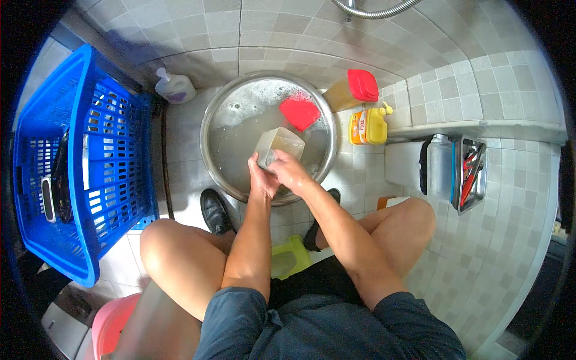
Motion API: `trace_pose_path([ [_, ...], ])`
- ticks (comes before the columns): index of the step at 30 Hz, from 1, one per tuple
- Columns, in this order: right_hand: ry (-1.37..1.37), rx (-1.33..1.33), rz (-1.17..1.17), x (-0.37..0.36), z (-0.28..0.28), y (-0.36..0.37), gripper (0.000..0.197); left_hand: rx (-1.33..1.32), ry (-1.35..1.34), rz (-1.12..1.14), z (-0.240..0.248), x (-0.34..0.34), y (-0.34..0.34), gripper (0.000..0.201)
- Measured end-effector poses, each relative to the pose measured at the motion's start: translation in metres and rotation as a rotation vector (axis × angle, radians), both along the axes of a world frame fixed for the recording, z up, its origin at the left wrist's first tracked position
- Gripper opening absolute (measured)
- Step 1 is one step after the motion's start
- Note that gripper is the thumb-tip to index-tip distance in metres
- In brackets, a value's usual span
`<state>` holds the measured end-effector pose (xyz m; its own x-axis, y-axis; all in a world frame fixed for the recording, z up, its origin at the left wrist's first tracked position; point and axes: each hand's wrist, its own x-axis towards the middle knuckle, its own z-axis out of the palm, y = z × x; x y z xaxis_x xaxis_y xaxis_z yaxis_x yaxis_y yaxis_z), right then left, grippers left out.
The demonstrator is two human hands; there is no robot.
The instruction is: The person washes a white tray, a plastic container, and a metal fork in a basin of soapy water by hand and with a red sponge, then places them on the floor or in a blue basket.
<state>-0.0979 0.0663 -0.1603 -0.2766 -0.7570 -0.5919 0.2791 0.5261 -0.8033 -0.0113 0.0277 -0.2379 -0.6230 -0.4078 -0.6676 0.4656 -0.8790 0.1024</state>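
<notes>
A clear, squarish plastic container [283,139] is tilted above the near half of a large round metal basin [207,135]. My left hand [263,180] grips its near left side, fingers closed round the wall. At the container's near side, my right hand [290,173] has its fingers curled in at the opening; whatever they pinch, if anything, is hidden. Cloudy, sudsy water fills the basin. A red lid [300,113] lies in the water at the far right, beyond the container.
A blue basket [90,174] stands at left, near a white pump bottle [175,87]. Right of the basin are a red-lidded container [362,85] and a yellow bottle [375,127]. Farther right, a metal tray [474,195] holds red-handled utensils. A shower hose [384,12] hangs above.
</notes>
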Motion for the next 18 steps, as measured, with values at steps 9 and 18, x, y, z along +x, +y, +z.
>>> trace_pose_path([
  [9,1.026,0.156,1.229,-0.021,0.033,0.026,0.061,0.013,-0.024,-0.170,0.017,0.000,-0.010,0.068],
  [18,0.845,0.164,0.946,-0.027,-0.001,0.032,0.057,-0.011,-0.248,-0.313,0.012,0.000,-0.008,0.065],
])
